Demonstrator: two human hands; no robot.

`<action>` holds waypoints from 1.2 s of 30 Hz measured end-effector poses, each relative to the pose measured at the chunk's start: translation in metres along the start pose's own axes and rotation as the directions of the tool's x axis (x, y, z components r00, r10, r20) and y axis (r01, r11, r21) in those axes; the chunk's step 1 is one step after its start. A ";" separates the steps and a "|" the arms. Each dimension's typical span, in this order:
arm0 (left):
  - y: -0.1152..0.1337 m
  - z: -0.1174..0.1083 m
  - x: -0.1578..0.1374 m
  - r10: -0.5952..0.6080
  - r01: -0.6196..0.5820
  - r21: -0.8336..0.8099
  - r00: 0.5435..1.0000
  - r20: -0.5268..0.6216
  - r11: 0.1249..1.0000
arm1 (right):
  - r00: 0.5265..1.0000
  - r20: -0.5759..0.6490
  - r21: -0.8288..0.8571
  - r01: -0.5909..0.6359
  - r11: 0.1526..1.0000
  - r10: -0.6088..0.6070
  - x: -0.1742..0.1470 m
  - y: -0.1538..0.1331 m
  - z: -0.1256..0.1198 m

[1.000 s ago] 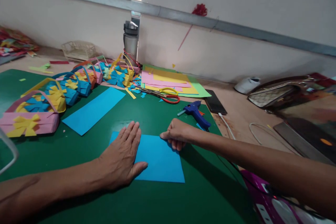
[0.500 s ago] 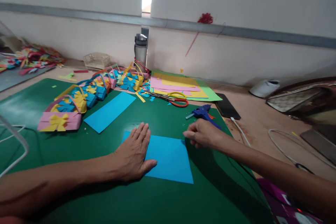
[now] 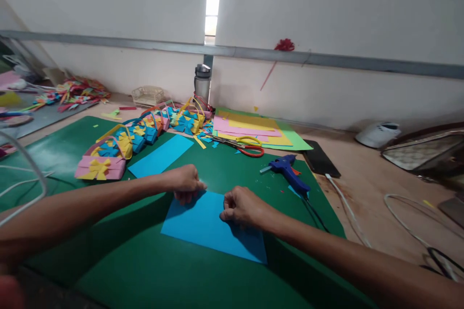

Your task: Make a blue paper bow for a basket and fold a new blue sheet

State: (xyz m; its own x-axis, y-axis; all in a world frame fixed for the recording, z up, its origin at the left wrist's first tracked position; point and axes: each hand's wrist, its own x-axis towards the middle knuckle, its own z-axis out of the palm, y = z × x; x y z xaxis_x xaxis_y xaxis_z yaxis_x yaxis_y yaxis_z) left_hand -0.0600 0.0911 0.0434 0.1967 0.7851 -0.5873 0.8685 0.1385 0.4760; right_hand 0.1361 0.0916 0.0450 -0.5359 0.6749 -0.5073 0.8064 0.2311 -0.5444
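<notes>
A blue sheet of paper (image 3: 213, 231) lies flat on the green mat (image 3: 145, 260) in front of me. At its far edge, left of the middle, my left hand (image 3: 186, 184) is closed, fingers curled and the fingertips on the paper's edge. My right hand (image 3: 242, 206) is closed too, just right of the left one, with curled fingers over the sheet's far right part. Its fingertips face left, and what they hold, if anything, is hidden. Another blue paper strip (image 3: 163, 154) lies behind my left forearm.
Small paper baskets with bows (image 3: 101, 166) stand in a row at left. Scissors (image 3: 248, 147) lie before stacked coloured paper (image 3: 290, 137). A blue glue gun (image 3: 290, 171) rests at right, near a phone (image 3: 321, 158) with a white cable. A bottle (image 3: 202, 82) stands at the back.
My left hand has lifted from lying flat on the sheet and curled at its far edge. My right hand has moved left from the far right corner. The view has shifted slightly.
</notes>
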 end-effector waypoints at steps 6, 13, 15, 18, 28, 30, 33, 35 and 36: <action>0.014 -0.004 0.015 -0.132 0.114 0.091 0.964 0.229 0.989 | 1.000 0.000 0.054 -0.023 0.998 0.023 0.002 0.000 0.001; -0.007 -0.020 0.015 -0.213 0.192 0.102 0.942 0.260 0.976 | 0.999 0.006 0.085 -0.035 0.996 0.035 0.007 0.004 0.002; -0.018 -0.024 0.010 -0.230 0.214 0.091 0.942 0.243 0.973 | 0.999 0.006 0.086 -0.034 0.996 0.034 0.007 0.005 0.002; -0.036 -0.028 0.001 -0.240 0.232 0.066 0.950 0.201 0.971 | 1.000 0.006 0.092 -0.027 0.995 0.027 0.006 0.004 0.001; -0.058 -0.024 -0.034 -0.176 0.192 0.109 0.974 -0.146 0.975 | 0.999 -0.026 0.055 0.031 0.998 -0.030 0.008 0.007 0.002; -0.048 -0.014 -0.046 -0.086 0.150 0.188 0.946 -0.312 0.971 | 0.998 -0.038 0.028 0.056 0.998 -0.055 0.007 0.007 0.001; -0.026 0.018 -0.058 0.127 0.036 0.313 0.867 -0.483 0.949 | 0.989 -0.099 -0.049 0.109 0.993 -0.114 -0.001 0.004 0.002; -0.014 0.048 -0.058 0.284 -0.093 0.393 0.838 -0.465 0.915 | 0.972 -0.169 -0.122 0.146 0.982 -0.165 -0.010 0.001 0.011; -0.010 0.063 -0.055 0.368 -0.160 0.439 0.817 -0.443 0.884 | 0.958 -0.203 -0.165 0.172 0.971 -0.204 -0.014 0.001 0.017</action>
State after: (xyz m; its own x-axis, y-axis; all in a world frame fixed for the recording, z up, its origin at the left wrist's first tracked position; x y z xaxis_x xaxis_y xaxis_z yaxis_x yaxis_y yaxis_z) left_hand -0.0506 0.0080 0.0297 0.2786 0.9603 -0.0144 0.9362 -0.2682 0.2273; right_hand 0.1398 0.0700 0.0403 -0.6267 0.7418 -0.2388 0.7325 0.4561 -0.5054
